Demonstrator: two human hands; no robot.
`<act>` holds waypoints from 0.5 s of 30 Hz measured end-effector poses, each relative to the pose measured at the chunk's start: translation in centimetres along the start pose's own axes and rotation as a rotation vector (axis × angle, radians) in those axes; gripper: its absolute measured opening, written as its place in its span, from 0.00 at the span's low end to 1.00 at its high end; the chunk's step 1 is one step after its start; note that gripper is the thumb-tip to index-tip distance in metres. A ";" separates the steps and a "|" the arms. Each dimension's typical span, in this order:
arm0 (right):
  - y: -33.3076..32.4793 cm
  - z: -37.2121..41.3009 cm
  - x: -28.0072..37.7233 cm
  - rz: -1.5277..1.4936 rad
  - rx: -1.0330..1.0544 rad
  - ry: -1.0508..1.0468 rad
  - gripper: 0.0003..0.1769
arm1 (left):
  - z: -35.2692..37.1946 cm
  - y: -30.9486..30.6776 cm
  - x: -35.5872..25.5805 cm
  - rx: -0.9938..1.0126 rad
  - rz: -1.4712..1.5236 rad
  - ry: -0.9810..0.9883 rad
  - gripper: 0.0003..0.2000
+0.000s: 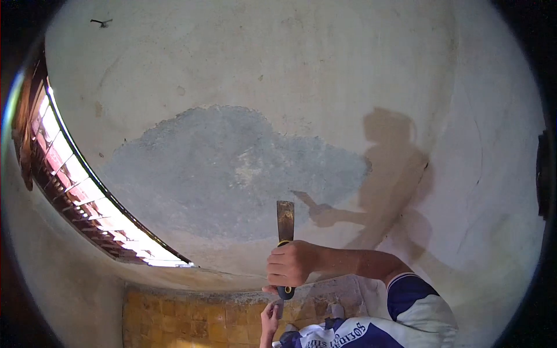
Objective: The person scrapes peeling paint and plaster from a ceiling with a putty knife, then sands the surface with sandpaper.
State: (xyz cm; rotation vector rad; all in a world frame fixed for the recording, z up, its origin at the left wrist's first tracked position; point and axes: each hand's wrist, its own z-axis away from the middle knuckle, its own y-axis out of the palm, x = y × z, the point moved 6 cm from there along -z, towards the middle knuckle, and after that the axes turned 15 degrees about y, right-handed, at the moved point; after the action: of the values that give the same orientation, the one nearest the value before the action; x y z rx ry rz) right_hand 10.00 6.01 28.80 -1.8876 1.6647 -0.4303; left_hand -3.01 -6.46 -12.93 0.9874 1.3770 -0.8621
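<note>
A scraper with a flat, stained metal blade (285,220) and a black-and-yellow handle points upward in front of the wall. Wrapped round its handle is my right hand (293,264). The blade overlaps the lower part of a rough grey patch (191,168) on the wall; contact cannot be made out. Below, near the bottom edge, my left hand (270,319) has curled fingers beside a small greyish thing (279,307), which it seems to hold. What that thing is cannot be made out.
A barred window (87,191) lets in bright light at the left. Yellow-brown tiles (197,319) cover the floor. The wall (325,64) meets another wall (493,174) at the right. A shadow of a person with the scraper falls near that corner. A small hook (102,23) sticks out upper left.
</note>
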 end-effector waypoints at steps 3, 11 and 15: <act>-0.1 0.4 -0.2 0.004 0.007 -0.015 0.20 | 0.3 0.3 -0.1 -0.034 0.011 0.011 0.12; -1.5 -1.5 -1.2 0.009 -0.072 -0.072 0.24 | 1.0 0.9 0.3 -0.049 -0.068 0.034 0.11; -2.8 -2.8 -1.1 0.027 -0.092 -0.111 0.23 | 1.1 1.5 -1.5 -0.091 -0.064 0.030 0.09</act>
State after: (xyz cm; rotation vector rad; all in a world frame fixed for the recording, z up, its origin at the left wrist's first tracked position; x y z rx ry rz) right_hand 10.41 6.69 32.85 -1.9155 1.6596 -0.2368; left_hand -1.26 -7.01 -11.42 0.8939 1.4675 -0.8278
